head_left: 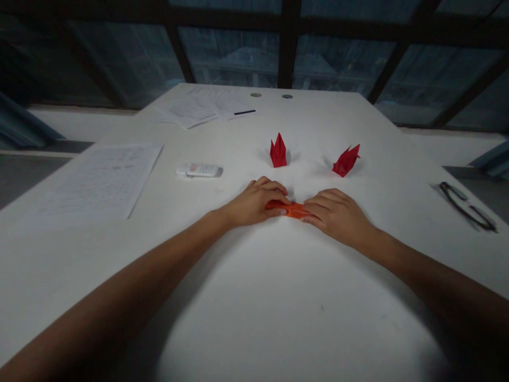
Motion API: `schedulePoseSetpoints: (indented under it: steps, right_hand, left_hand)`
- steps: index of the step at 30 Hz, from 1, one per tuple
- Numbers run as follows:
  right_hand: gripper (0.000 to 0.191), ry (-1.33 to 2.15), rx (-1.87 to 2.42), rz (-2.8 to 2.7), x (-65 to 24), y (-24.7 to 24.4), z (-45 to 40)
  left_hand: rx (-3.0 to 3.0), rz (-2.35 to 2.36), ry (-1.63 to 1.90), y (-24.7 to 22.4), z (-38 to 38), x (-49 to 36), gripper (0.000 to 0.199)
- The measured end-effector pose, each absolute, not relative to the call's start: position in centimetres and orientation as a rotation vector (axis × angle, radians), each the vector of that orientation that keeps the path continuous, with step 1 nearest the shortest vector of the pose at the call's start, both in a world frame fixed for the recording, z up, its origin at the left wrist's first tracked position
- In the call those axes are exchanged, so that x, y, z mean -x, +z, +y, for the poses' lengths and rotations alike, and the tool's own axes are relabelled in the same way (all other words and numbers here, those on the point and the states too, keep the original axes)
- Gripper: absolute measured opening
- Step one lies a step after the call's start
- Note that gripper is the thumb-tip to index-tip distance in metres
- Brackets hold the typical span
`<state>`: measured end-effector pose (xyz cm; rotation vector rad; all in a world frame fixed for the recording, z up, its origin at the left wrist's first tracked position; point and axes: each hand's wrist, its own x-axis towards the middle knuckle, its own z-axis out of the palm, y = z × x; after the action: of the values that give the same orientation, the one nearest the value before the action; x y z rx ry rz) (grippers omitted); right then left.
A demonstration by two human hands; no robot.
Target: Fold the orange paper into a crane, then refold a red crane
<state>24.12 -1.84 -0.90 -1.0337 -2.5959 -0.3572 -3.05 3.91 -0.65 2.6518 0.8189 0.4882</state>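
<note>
Between my two hands, just above or on the white table, is a folded piece of orange paper. My left hand grips its left end, thumb in front and fingers behind. The right end is pinched by my right hand in the same way. Parts of the paper are hidden under the fingers. Beyond my hands stand two red folded-paper figures: one upright red paper figure behind my left hand, and a tilted red paper figure behind my right hand.
A white tube or bottle lies left of the figures. Printed sheets lie at the left, with more papers and a dark pen-like strip farther back. Eyeglasses rest at the right edge. Windows stand beyond the table.
</note>
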Motion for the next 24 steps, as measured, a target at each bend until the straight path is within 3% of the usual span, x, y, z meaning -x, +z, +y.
schedulePoseSetpoints:
  steps: [10,15,20,24]
  right_hand:
    - [0.021,0.086,1.163,-2.422,-23.7,-1.8,-1.6]
    - [0.012,0.151,1.127,-2.321,-23.8,-1.9,-1.3]
    - [0.010,0.191,1.095,-2.313,-23.7,-1.7,-1.4]
    - [0.009,0.221,1.085,-2.306,-23.6,-1.8,-1.3]
  left_hand:
    - [-2.652,0.896,0.622,-1.1,4.6,3.3,0.035]
    - [-2.811,1.064,0.681,-1.0,4.3,3.3,0.034]
    - [-2.950,0.819,0.552,-0.9,3.9,3.1,0.045]
    - [-2.846,0.736,0.531,-1.0,4.1,3.1,0.040]
